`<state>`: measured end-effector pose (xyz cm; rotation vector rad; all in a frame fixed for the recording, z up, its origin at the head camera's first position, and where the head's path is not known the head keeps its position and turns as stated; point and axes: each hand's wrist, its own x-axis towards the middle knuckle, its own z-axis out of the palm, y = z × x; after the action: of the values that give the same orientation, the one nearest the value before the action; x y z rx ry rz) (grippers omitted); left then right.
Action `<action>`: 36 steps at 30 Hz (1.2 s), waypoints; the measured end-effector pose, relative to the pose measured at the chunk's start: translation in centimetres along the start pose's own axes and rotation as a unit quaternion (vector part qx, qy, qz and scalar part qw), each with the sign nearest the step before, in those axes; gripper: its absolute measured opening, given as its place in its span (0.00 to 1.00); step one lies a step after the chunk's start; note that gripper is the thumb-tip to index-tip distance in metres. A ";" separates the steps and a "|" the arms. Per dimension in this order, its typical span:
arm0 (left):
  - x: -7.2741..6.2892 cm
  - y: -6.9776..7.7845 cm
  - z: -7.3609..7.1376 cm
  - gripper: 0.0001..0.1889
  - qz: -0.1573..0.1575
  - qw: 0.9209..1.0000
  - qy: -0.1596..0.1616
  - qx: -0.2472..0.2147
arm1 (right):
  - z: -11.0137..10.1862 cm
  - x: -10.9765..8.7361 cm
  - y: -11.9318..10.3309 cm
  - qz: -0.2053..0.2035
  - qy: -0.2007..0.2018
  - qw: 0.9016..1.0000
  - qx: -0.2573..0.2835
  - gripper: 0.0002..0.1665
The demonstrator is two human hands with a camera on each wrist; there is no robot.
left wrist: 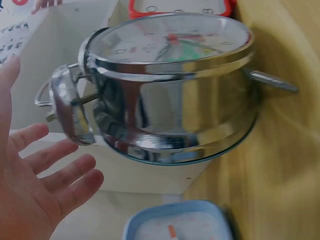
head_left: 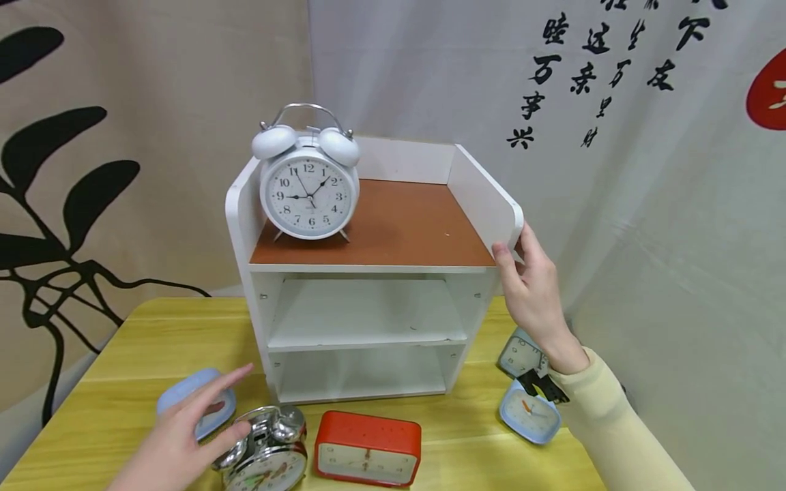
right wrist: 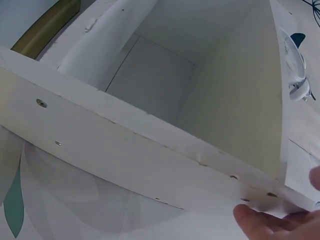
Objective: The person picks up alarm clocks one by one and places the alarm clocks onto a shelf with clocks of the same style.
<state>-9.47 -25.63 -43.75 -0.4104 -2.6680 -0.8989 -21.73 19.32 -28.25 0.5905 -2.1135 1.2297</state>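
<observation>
Chrome twin-bell alarm clock (head_left: 267, 453) lying on the yellow table (head_left: 123, 382) near-left of the white shelf unit (head_left: 368, 273), left hand (head_left: 184, 436) fingers spread loose over it, right hand (head_left: 531, 286) gripping the shelf's right wall.

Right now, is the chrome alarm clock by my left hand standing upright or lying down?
Lying down. The chrome alarm clock rests on its back on the table, dial facing up.
</observation>
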 end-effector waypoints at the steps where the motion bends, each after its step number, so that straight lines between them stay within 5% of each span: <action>1: -0.2 -0.2 0.3 0.38 0.006 1.000 0.000 -0.002 | 0.1 0.0 0.1 -0.001 0.003 1.000 0.005 0.29; 6: -0.8 -1.1 1.3 0.39 0.018 1.000 -0.010 0.001 | 0.5 0.0 0.4 -0.002 0.023 1.000 0.007 0.27; 11: -1.0 -1.2 1.9 0.37 -0.023 0.998 -0.052 0.008 | 1.0 -0.2 1.0 -0.026 0.051 0.998 -0.011 0.23; 18: -1.4 -1.2 2.4 0.40 -0.039 0.997 -0.062 -0.014 | 1.6 -0.5 1.5 -0.038 0.080 0.996 -0.020 0.18; 31: -2.0 -2.1 3.1 0.44 -0.067 0.991 -0.113 -0.031 | 1.7 -0.6 1.5 -0.018 0.076 0.997 -0.005 0.18; 36: -2.2 -2.3 3.4 0.43 -0.066 0.991 -0.109 -0.037 | 1.7 -0.7 1.6 -0.011 0.075 0.997 -0.009 0.19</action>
<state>-8.89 -25.62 -48.40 -0.3705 -2.8962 -1.0492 -22.76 18.62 -30.40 0.4952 -1.9856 1.2040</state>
